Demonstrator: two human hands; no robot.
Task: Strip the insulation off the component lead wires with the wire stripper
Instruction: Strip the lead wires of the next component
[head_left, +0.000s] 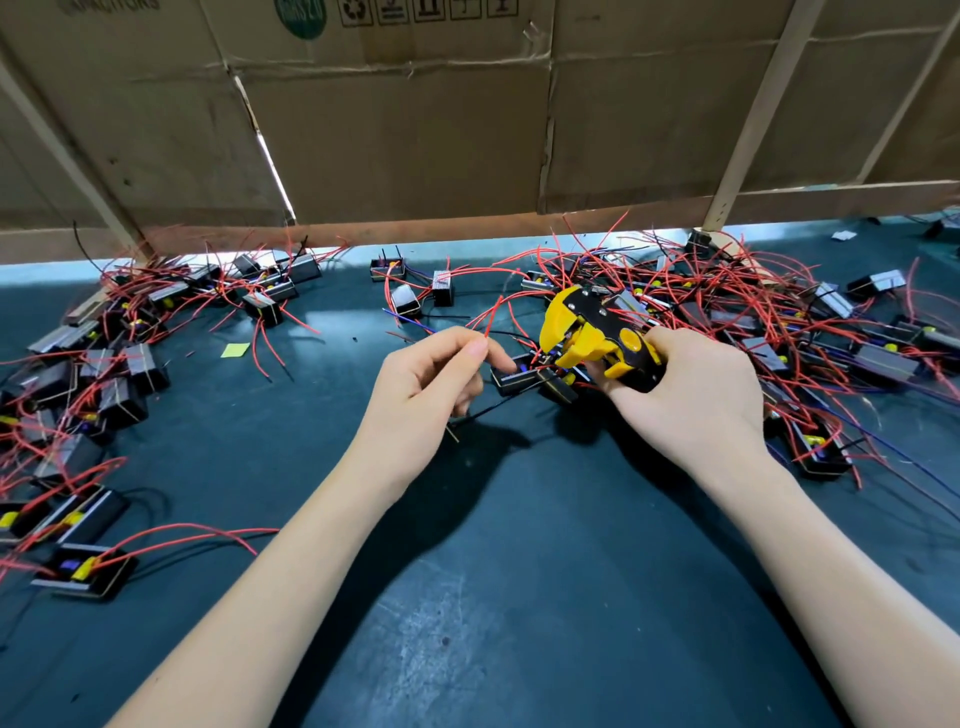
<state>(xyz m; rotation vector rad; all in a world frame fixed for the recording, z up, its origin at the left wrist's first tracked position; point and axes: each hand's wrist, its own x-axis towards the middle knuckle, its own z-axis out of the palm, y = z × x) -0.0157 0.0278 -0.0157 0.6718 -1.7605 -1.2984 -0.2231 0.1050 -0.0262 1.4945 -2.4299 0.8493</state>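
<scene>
In the head view, near the middle of the frame, the left hand (434, 376) pinches the end of a red wire (491, 317) between thumb and forefinger, its other fingers curled under. Just right of centre the right hand (691, 389) is wrapped round the handles of a yellow and black wire stripper (592, 332), whose head points up and left toward that wire. The stripper's head looks apart from the wire, though whether its mouth is parted I cannot tell. Between the hands a small black part (514, 376) lies on the dark green counter (519, 571); the red wire seems to run back to it. Heaps of similar parts with red leads fill the left (78, 374) and right (779, 312) of the frame. The step in hand looks like feeding the lead; next it calls for seating the wire tip squarely in the stripper's mouth, then squeezing.
</scene>
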